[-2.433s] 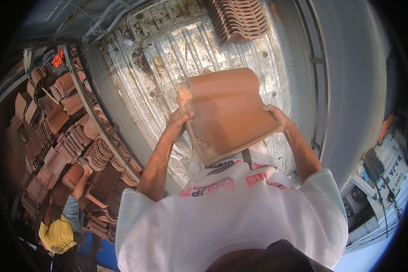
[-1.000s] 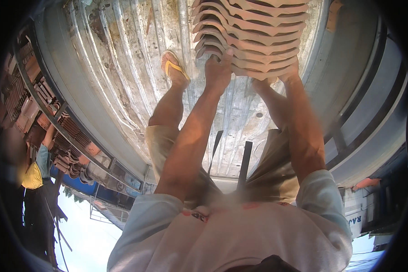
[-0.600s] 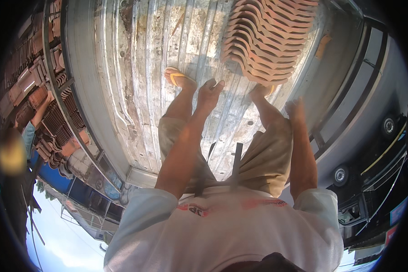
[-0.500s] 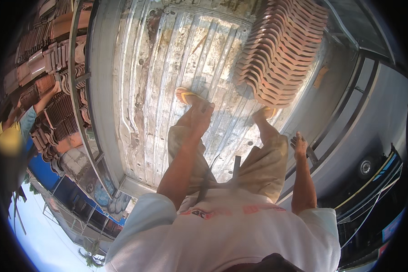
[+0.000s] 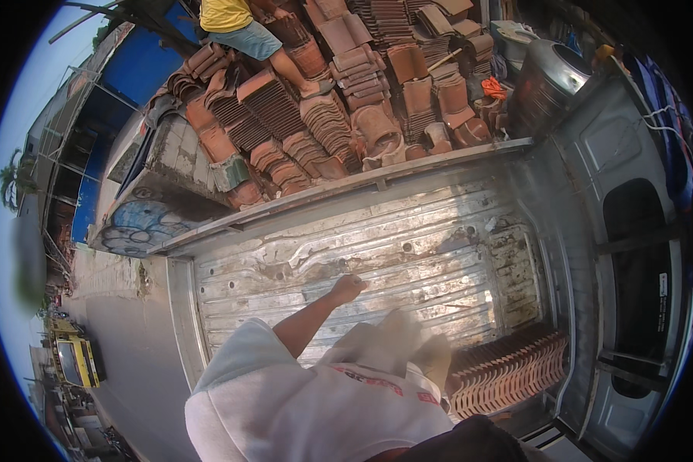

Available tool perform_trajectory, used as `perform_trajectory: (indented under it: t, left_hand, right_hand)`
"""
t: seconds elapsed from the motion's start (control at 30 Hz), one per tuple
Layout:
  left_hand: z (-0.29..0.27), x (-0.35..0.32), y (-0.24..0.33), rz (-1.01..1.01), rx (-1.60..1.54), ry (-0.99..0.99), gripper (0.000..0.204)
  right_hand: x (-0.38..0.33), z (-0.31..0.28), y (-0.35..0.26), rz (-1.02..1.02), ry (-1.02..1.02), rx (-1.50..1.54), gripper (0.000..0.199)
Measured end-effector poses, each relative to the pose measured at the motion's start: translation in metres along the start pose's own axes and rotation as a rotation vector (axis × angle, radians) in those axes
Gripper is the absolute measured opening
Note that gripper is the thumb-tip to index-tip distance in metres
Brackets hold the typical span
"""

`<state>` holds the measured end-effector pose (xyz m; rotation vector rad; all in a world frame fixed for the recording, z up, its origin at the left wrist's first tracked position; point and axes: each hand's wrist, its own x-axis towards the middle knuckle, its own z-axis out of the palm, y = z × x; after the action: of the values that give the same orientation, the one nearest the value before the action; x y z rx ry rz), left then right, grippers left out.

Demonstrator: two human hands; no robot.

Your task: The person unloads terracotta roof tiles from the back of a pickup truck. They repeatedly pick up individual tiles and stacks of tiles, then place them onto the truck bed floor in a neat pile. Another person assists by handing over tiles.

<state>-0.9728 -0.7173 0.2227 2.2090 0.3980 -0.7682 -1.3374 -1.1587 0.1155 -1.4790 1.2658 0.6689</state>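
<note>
My left hand hangs over the ridged metal truck bed, its fingers curled in and no object visible in them. The bed's surface is worn and dusty. Curved clay roof tiles stand on edge in a tight row inside the bed, close to the cab end and beside my legs. My left hand is apart from these tiles. My right hand is out of view.
Beyond the low side wall lie many stacked clay tiles, where another person stands. A metal drum rises near the cab. A yellow vehicle is on the road to the left.
My view has swung left, so the stacked tiles and the other person now lie ahead. My right hand has left the view. The tile row appears at lower right.
</note>
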Motion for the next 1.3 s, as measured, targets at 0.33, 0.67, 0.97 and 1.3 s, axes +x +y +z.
perform_trajectory:
  t: [0.33,0.67,0.97,1.3]
  left_hand:
    - [-0.218,0.122,0.119,0.309,0.095,0.160,0.049]
    - [-0.508,0.130,0.212,0.233,0.209,0.232,0.071]
    - [-0.808,0.270,0.340,0.365,0.425,0.696,0.079]
    - [-0.778,0.382,0.281,0.265,-0.487,0.011,0.067]
  right_hand:
    - [0.116,0.060,-0.371,-0.453,-0.013,-0.058,0.017]
    - [0.034,0.295,-0.758,-0.739,-0.431,-0.018,0.034]
    - [-0.085,0.537,-0.903,-0.570,-0.725,0.219,0.077]
    - [-0.167,0.681,-0.884,-0.472,-1.137,1.062,0.082]
